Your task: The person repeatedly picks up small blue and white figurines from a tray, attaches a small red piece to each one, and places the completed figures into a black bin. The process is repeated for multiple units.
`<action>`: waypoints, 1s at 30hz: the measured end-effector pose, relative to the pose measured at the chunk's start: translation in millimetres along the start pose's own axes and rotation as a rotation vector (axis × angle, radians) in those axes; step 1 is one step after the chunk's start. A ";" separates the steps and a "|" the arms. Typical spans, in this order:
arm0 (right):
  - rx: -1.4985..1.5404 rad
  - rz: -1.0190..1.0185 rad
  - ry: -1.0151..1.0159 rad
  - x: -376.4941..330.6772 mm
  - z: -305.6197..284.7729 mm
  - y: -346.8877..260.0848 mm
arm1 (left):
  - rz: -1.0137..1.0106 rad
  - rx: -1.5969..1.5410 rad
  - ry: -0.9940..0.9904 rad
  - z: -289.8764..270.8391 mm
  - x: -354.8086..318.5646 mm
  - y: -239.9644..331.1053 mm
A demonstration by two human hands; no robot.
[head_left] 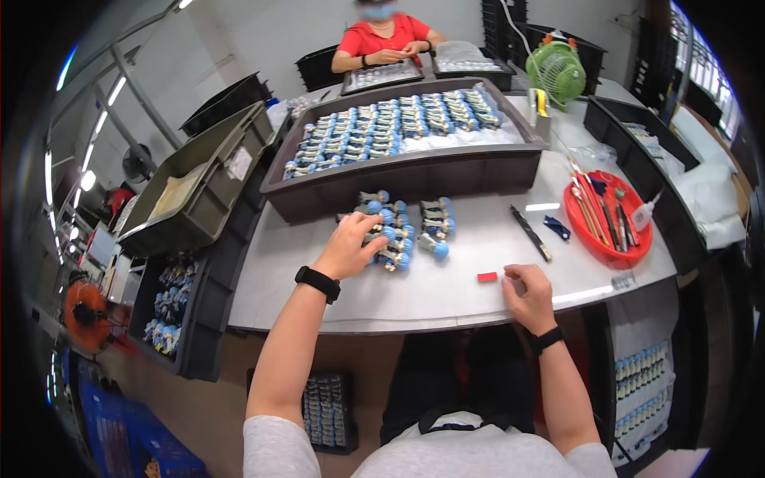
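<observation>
At frame centre, the left hand (348,247) is laid with spread fingers on a cluster of blue-capped figurines (402,229) on the desk (446,291); their long axes run left-right. The right hand (527,293), loosely curled and empty, is rested beside a small red piece (487,276). A careless sweep could scatter them.

Left hand (348,245) fingers' grip among the blue-headed figurines (402,227), hidden by knuckles.
</observation>
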State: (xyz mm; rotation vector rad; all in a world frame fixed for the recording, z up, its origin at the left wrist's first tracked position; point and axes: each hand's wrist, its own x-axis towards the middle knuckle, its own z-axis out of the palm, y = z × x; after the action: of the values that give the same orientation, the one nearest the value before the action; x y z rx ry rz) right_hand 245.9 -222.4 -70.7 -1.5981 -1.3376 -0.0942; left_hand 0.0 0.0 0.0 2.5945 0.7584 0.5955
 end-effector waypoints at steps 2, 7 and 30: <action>-0.015 -0.029 0.013 7.0 -3.8 -0.3 | 0.000 0.097 0.016 13.1 11.1 -2.3; 0.024 -0.074 -0.033 1.4 -7.4 -7.7 | 0.120 0.146 0.106 10.9 5.8 -2.1; 0.125 0.191 0.028 -6.5 -2.1 7.3 | -0.086 -1.117 0.222 118.7 -56.6 109.6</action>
State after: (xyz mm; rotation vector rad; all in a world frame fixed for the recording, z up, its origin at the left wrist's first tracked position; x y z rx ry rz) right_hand 250.1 -227.5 -78.3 -1.6039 -1.1404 0.0814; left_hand 60.5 -145.7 -66.3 1.4773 0.3941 0.9401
